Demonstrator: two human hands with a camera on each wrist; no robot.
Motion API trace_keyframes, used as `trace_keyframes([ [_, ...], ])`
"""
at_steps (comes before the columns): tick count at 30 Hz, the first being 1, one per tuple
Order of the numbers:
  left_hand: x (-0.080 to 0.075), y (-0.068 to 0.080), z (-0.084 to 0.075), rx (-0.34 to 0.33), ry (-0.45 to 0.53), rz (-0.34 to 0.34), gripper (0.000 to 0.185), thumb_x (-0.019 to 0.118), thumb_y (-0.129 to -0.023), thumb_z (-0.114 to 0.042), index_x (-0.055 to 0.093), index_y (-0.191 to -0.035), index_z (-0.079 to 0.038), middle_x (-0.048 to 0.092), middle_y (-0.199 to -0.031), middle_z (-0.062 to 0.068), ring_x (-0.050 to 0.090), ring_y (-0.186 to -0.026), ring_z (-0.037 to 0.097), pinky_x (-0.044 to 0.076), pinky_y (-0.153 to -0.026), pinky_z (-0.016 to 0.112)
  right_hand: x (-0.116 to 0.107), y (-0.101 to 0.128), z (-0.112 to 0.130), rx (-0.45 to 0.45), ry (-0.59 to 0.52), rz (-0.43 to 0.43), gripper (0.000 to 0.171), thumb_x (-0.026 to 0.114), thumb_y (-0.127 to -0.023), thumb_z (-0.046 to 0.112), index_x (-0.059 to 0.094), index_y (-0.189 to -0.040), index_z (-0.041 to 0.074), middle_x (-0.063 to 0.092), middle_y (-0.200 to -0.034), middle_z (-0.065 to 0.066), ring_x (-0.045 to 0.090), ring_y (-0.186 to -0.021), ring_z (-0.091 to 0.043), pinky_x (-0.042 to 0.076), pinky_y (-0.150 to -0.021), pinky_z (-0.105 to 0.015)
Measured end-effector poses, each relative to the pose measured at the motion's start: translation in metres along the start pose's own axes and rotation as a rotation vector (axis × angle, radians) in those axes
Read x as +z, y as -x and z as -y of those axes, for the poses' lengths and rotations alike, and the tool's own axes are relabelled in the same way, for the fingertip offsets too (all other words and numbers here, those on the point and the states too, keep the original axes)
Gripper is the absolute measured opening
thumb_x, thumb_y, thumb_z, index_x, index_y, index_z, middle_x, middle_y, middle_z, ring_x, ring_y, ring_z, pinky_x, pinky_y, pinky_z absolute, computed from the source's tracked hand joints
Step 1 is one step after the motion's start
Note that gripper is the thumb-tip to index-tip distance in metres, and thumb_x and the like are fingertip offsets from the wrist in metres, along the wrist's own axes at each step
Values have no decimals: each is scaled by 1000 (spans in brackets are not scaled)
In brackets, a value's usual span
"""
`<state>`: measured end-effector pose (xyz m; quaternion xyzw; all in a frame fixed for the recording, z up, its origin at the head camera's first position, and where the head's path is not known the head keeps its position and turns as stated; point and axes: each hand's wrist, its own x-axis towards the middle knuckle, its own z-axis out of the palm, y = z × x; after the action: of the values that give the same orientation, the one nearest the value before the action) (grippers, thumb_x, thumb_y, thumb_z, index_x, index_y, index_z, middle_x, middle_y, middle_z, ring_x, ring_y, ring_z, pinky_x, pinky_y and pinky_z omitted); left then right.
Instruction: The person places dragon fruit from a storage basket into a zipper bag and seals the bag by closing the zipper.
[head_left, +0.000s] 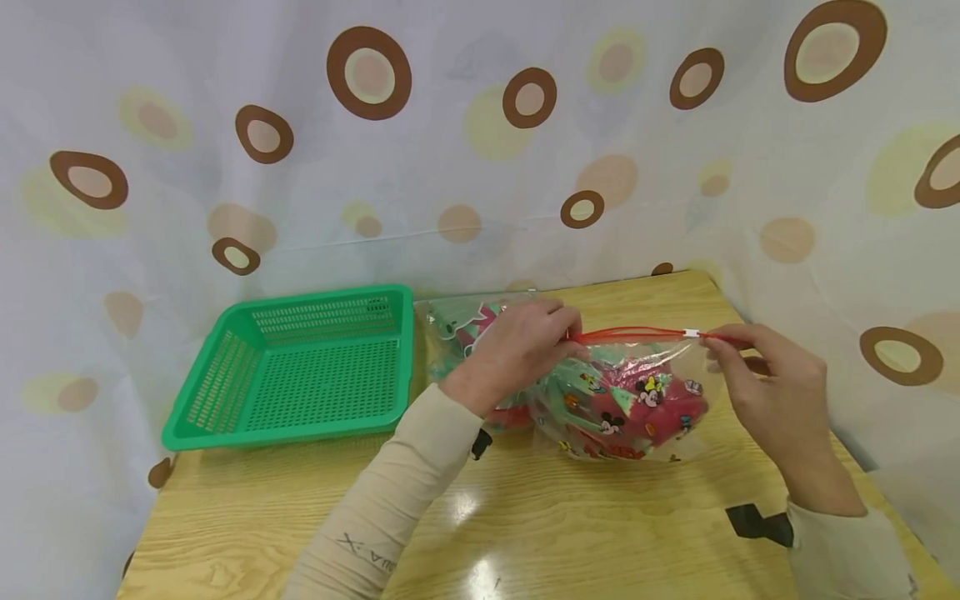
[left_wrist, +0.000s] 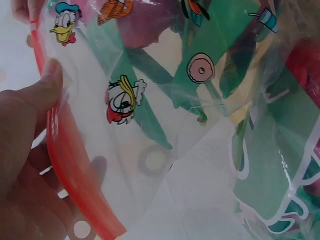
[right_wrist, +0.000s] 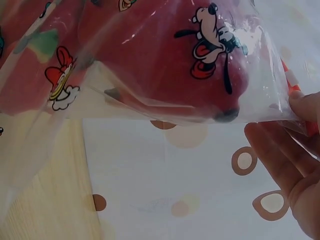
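Note:
A clear slider zip bag (head_left: 622, 408) printed with cartoon figures stands upright on the table, with red and green items inside. My left hand (head_left: 525, 346) pinches the left end of its red zip strip (left_wrist: 75, 165), thumb on one side in the left wrist view. At the other end, my right hand (head_left: 780, 392) pinches the strip's right corner between thumb and fingers. Just inside that grip sits the white slider (head_left: 691, 333). A second clear printed bag (head_left: 457, 321), also holding green and red items, lies partly hidden behind my left hand.
To the left stands a green perforated plastic basket (head_left: 405, 367), with nothing seen in it. The wooden table (head_left: 570, 533) meets a white curtain (head_left: 450, 150) with round prints at its back and right side. Black straps (head_left: 757, 525) hang by both wrists.

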<state>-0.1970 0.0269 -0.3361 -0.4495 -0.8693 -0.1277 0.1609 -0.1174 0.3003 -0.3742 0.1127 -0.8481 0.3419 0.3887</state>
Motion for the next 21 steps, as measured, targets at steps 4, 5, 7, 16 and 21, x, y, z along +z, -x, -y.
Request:
trace_keyframes([
  [4,0,0,-4,2,-2,-9,25,70,-92,-36,63,-104,-15,63,-96,-2,55,-80,12,47,-70,22,2,0,1,-7,-14,-7,16,74,-81,-8,71,-96,-6,72,-85,-14,54,-78,25,44,-73,2],
  [5,0,0,-6,3,-3,-16,26,70,-92,-35,62,-107,-15,62,-98,-2,54,-82,12,46,-72,22,3,-1,2,-11,-26,-14,16,74,-80,-9,71,-96,-7,72,-84,-14,54,-76,24,44,-71,1],
  [7,0,-1,-12,19,-9,-52,29,69,-92,-32,61,-112,-13,61,-99,-1,54,-84,14,46,-78,25,4,-1,4,-17,-45,-24,16,74,-79,-10,71,-95,-7,72,-82,-13,55,-70,23,46,-68,0],
  [16,2,-10,-68,68,67,-224,12,56,-95,-16,65,-102,-14,64,-91,-5,57,-81,6,46,-74,13,8,-3,9,-21,-89,-40,13,74,-80,-8,71,-93,-7,71,-80,-17,57,-65,20,47,-64,-1],
  [21,8,-19,-95,-2,256,-122,11,53,-98,-13,64,-102,-14,64,-90,-9,49,-66,-3,36,-60,3,9,-3,11,-31,-86,-46,11,72,-82,-7,71,-92,-7,70,-80,-21,57,-74,22,46,-65,0],
])
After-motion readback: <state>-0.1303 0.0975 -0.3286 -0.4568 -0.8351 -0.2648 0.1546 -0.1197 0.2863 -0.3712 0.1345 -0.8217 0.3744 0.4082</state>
